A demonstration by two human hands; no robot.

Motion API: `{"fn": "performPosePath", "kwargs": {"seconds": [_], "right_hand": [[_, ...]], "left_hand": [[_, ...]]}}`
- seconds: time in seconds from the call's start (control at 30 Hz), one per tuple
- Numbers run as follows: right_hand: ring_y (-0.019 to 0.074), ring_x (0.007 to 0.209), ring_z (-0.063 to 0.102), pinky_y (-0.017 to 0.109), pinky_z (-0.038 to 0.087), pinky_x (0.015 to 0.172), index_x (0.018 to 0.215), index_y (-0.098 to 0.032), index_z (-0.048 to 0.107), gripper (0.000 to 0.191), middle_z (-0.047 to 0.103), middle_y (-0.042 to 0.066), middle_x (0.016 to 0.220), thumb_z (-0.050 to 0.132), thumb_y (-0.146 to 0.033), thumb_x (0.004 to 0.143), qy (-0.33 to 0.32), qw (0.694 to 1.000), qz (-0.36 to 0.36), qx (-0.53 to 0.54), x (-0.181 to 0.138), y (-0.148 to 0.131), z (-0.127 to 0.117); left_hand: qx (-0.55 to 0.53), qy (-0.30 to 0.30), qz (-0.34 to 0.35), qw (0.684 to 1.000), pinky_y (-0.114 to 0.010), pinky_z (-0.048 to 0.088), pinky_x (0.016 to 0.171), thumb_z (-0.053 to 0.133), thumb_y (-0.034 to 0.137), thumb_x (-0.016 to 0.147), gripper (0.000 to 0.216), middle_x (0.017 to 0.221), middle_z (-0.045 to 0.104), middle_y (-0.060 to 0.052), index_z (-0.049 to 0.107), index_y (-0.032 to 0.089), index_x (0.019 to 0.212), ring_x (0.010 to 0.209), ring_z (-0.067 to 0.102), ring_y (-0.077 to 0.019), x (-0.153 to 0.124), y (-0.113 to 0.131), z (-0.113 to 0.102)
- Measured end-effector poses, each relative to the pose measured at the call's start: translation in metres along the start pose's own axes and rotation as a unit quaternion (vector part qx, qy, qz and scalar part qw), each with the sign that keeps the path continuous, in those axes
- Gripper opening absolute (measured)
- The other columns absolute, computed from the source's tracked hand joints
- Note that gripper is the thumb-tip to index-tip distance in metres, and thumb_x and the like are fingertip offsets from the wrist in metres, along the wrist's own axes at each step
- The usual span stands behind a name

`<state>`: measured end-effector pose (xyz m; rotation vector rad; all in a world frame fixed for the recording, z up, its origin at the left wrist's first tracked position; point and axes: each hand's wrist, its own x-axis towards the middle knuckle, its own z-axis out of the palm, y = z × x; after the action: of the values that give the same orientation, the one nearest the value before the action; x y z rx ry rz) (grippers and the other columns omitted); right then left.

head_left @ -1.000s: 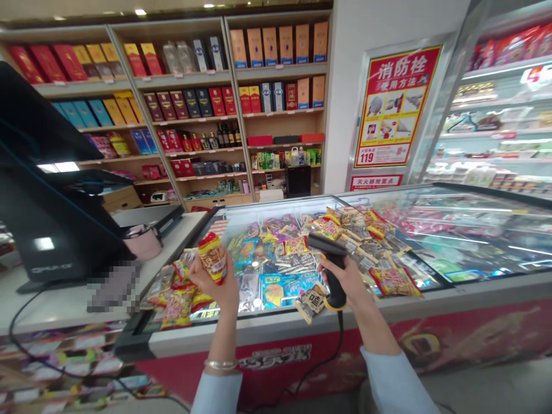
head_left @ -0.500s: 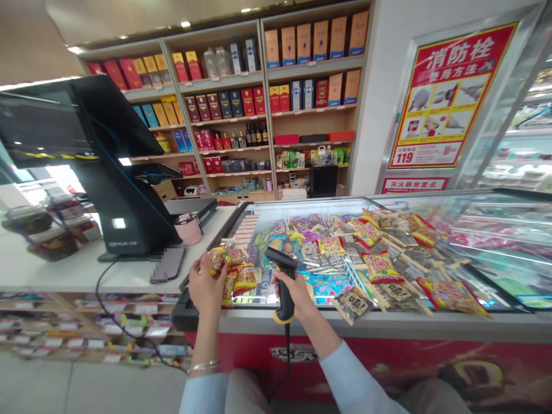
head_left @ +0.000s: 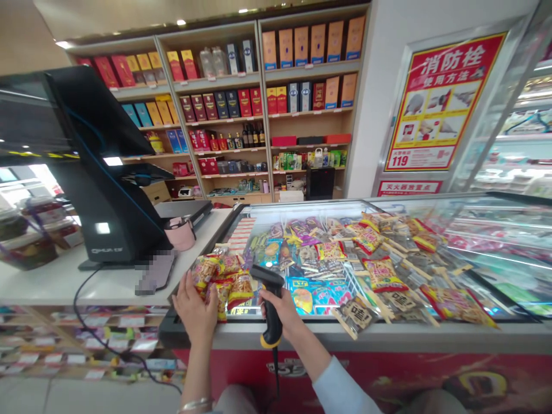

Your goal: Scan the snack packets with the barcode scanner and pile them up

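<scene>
My right hand [head_left: 280, 313] is wrapped around the grip of a black and yellow barcode scanner [head_left: 271, 307], its head tilted up and to the left. My left hand [head_left: 196, 307] rests against the near side of a small pile of red and yellow snack packets [head_left: 240, 287] at the freezer's left end. Its fingers and thumb are apart, touching a packet [head_left: 204, 270] on the pile's left. To the right, more packets and dark bags with wooden sticks are spread over the glass, among them a red and yellow packet [head_left: 383, 274] and a grey bag [head_left: 356, 315].
Beneath the packets is a glass-topped freezer [head_left: 302, 328]. On the white counter [head_left: 107, 287] at left stand a black register screen [head_left: 112, 190], a pink cup [head_left: 180, 233] and a partly blurred phone [head_left: 161, 273]. The scanner's cord hangs in front. Shelves of boxes line the back wall.
My left hand has come down and left, and the packet it held upright now sits on the pile. My right hand has shifted slightly left with the scanner. The view has moved a little.
</scene>
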<state>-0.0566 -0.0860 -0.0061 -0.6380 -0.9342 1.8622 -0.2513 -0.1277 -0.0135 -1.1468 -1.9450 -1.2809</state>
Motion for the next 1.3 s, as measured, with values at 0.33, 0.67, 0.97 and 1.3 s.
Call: {"fn": "performPosePath", "kwargs": {"seconds": [0.33,0.67,0.97,1.3], "right_hand": [[0.0094,0.038,0.049,0.022,0.041,0.038,0.063,-0.013,0.062,0.034,0.061,0.002,0.052,0.080,-0.041,0.058,0.002,1.000,0.015,0.000,0.001,-0.002,0.004],[0.0082,0.041,0.049,0.021,0.040,0.039,0.063,-0.013,0.064,0.027,0.063,0.002,0.056,0.078,-0.036,0.063,0.040,0.996,-0.073,0.008,-0.027,-0.069,-0.022],[0.0098,0.044,0.051,0.022,0.042,0.041,0.072,-0.015,0.064,0.028,0.063,0.001,0.059,0.080,-0.036,0.061,0.171,0.955,-0.230,-0.079,-0.038,-0.184,-0.117],[0.0114,0.040,0.053,0.022,0.043,0.035,0.073,-0.014,0.066,0.032,0.066,0.004,0.059,0.080,-0.039,0.059,0.166,0.964,-0.127,-0.165,-0.006,-0.211,-0.200]], "left_hand": [[-0.030,0.003,-0.002,1.000,-0.048,0.030,0.106,0.037,0.049,0.089,0.064,0.135,0.047,-0.021,0.037,0.011,0.140,0.127,0.042,-0.0309,0.000,-0.007,0.002],[-0.115,0.036,0.002,0.993,-0.044,0.027,0.110,0.037,0.045,0.091,0.061,0.140,0.042,-0.021,0.035,0.009,0.140,0.132,0.037,-0.0286,0.019,0.044,0.001],[-0.313,-0.058,0.146,0.937,-0.042,0.031,0.109,0.040,0.033,0.093,0.047,0.138,0.046,-0.017,0.038,0.016,0.136,0.131,0.040,-0.0229,0.008,0.196,0.059],[-0.241,-0.326,0.248,0.880,-0.046,0.036,0.106,0.046,0.045,0.088,0.060,0.140,0.045,-0.018,0.034,0.015,0.138,0.130,0.043,-0.0288,-0.031,0.256,0.163]]}}
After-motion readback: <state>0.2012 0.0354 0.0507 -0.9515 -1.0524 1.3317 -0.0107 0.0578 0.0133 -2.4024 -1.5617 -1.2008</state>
